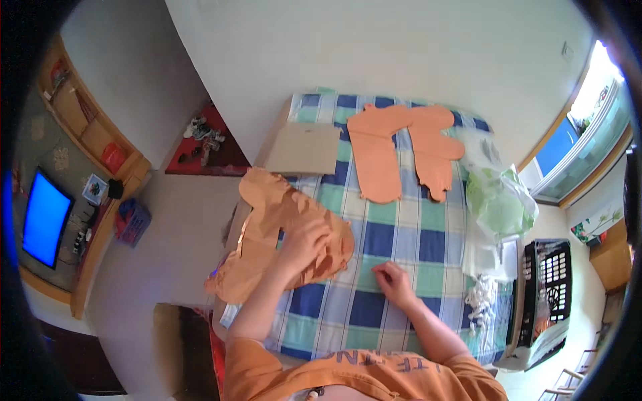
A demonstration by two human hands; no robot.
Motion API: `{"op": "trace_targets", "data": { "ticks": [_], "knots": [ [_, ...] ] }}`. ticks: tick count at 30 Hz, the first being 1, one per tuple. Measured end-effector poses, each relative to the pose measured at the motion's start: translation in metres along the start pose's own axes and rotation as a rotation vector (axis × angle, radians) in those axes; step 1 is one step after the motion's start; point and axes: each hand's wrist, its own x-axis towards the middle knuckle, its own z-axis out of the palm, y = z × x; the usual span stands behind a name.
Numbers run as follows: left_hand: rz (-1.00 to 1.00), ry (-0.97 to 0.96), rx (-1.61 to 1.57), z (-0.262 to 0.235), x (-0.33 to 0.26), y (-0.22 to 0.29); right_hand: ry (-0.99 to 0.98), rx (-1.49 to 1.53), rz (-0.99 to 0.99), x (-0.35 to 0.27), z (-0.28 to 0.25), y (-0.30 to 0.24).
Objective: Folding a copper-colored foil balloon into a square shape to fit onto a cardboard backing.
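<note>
A shiny, creased copper-coloured foil balloon [257, 257], flat and uninflated, spreads over the left side of the bed and hangs past its edge. My left hand [306, 244] is over its middle, fingers bent and pressed together; whether they grip the foil is hidden. To the right of the balloon, my right hand [394, 284] is low over the checked bedspread [364, 294], its fingers curled closed around nothing I can make out. Farther back lie two more flat foil shapes, a left one [376, 157] and a right one [433, 150], smooth and matte-looking, with their tops touching or overlapping.
A flat cardboard piece [304, 150] lies at the bed's far left. Green-white plastic bags [501, 204] and a tangle of white cord [481, 301] line the right side, beside a black crate [552, 287]. A lit blue screen [47, 217] stands left.
</note>
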Motion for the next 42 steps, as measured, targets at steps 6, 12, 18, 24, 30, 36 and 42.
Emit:
{"op": "trace_targets", "data": {
  "ticks": [6, 12, 18, 24, 30, 36, 42],
  "knots": [
    [0.025, 0.047, 0.172, 0.056, -0.073, 0.033, 0.053, -0.083, -0.091, 0.001, 0.007, 0.009],
    [-0.054, 0.265, 0.062, 0.081, -0.082, 0.009, 0.169, -0.182, -0.117, -0.022, 0.012, -0.001],
    [-0.152, 0.377, -0.074, 0.089, -0.078, 0.005, 0.215, -0.091, 0.009, -0.038, 0.011, -0.009],
    [-0.133, 0.394, -0.049, 0.09, -0.067, 0.019, 0.278, -0.104, -0.073, -0.024, 0.024, 0.001],
    [-0.174, 0.441, -0.012, 0.099, -0.066, 0.006, 0.141, -0.278, -0.467, 0.005, 0.055, -0.023],
    [-0.464, 0.848, -0.573, 0.067, -0.067, -0.002, 0.092, -0.431, -0.587, 0.026, 0.063, -0.013],
    [-0.47, 1.244, -1.008, -0.03, -0.109, -0.06, 0.025, -0.432, -0.56, 0.027, 0.073, -0.02]
  ]
}}
